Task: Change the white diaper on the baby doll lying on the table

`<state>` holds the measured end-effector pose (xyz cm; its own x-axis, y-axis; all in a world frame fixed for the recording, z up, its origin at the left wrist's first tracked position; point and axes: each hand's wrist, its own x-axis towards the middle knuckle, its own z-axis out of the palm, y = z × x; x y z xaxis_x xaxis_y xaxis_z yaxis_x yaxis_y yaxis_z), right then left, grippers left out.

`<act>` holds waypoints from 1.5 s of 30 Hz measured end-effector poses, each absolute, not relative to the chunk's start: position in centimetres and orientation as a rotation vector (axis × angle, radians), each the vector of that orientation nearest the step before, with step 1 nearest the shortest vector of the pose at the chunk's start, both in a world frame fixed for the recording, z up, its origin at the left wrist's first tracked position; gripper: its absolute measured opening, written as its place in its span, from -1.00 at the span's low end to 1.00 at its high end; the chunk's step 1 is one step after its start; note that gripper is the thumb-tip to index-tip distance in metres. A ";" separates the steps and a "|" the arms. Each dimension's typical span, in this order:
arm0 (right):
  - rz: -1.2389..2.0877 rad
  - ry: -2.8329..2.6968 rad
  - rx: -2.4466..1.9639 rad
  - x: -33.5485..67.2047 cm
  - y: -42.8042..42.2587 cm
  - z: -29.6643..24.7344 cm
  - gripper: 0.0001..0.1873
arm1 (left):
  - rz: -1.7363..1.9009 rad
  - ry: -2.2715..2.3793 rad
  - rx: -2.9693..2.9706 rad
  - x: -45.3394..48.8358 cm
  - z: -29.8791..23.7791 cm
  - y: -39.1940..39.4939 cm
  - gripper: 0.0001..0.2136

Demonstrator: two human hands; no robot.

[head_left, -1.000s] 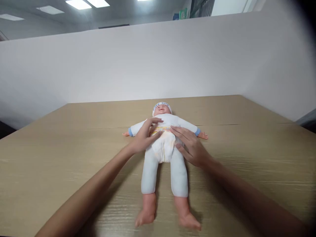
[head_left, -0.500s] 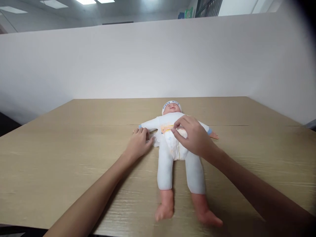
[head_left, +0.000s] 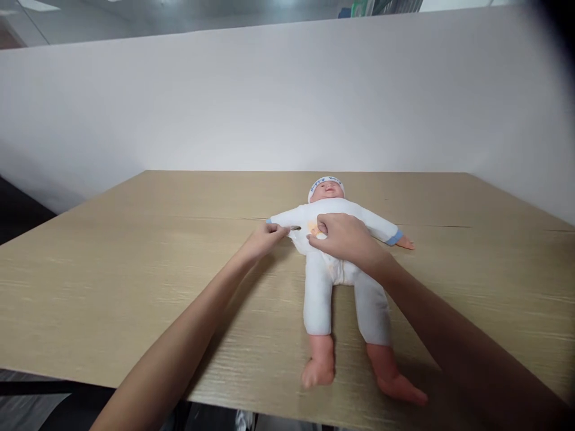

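The doll [head_left: 317,293] lies face-up on the surface [head_left: 135,269]. The left hand [head_left: 268,235] pinches the diaper tab [head_left: 294,229] taut; the right hand [head_left: 348,239] pinches the diaper [head_left: 338,273], steadying it.

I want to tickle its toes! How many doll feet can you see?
2. One foot lies near the front of the table; the other foot lies right of it. None hidden.

It looks like an office: a white partition [head_left: 251,102] stands behind a wide wooden surface [head_left: 112,263], and in the upper left of the frame a grey ceiling [head_left: 157,18] with a flat light panel [head_left: 38,5] shows.
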<state>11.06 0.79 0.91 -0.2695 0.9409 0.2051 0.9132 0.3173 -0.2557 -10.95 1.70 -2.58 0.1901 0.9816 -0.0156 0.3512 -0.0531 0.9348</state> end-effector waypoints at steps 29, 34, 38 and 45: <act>0.269 -2.070 -1.470 12.8 1.4 0.5 -0.72 | 1.177 0.853 1.464 -5.5 -6.5 2.1 -0.54; 0.126 -2.016 -1.375 13.0 1.8 0.2 -0.77 | 1.208 0.948 1.492 -5.5 -6.4 2.1 -0.60; 0.172 -1.978 -1.282 12.7 -1.4 2.4 -0.75 | 1.362 1.229 1.480 -5.2 -4.7 0.5 -0.73; 0.721 -2.059 -1.279 15.4 -12.0 0.1 -0.78 | 0.785 1.063 2.227 -4.8 -1.4 -9.0 -0.70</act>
